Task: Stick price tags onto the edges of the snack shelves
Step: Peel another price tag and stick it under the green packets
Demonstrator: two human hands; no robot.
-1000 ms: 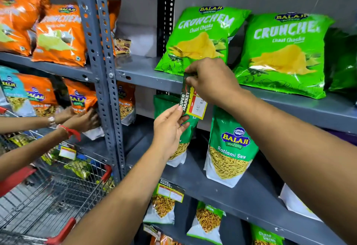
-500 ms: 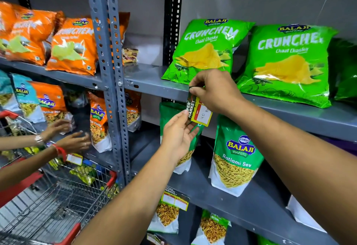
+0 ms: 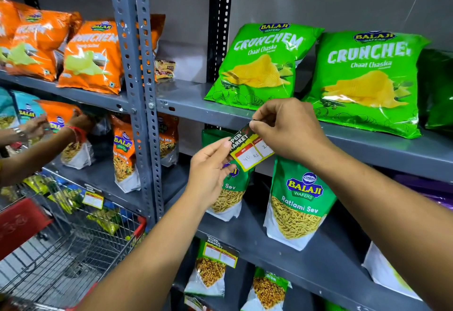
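A yellow, red and black price tag (image 3: 251, 152) reading "SUPER MARKET" is held tilted just below the front edge of the grey upper shelf (image 3: 201, 112). My right hand (image 3: 289, 130) pinches the tag's top right corner. My left hand (image 3: 210, 171) grips its lower left edge from below. Two green Crunchem chip bags (image 3: 262, 65) stand on that shelf above the tag. Green Ratlami Sev pouches (image 3: 299, 203) stand on the shelf below, partly hidden by my hands.
A perforated grey upright (image 3: 137, 85) divides the shelf bays. Orange chip bags (image 3: 93, 58) fill the left bay, where another person's hands (image 3: 78, 124) reach in. A wire shopping cart (image 3: 68, 242) with red trim stands lower left. Another tag (image 3: 220, 252) hangs on the lower shelf edge.
The tag has turned from nearly upright to tilted flatter, and both hands have spread apart along it. The other person's hands moved up toward the left shelf.
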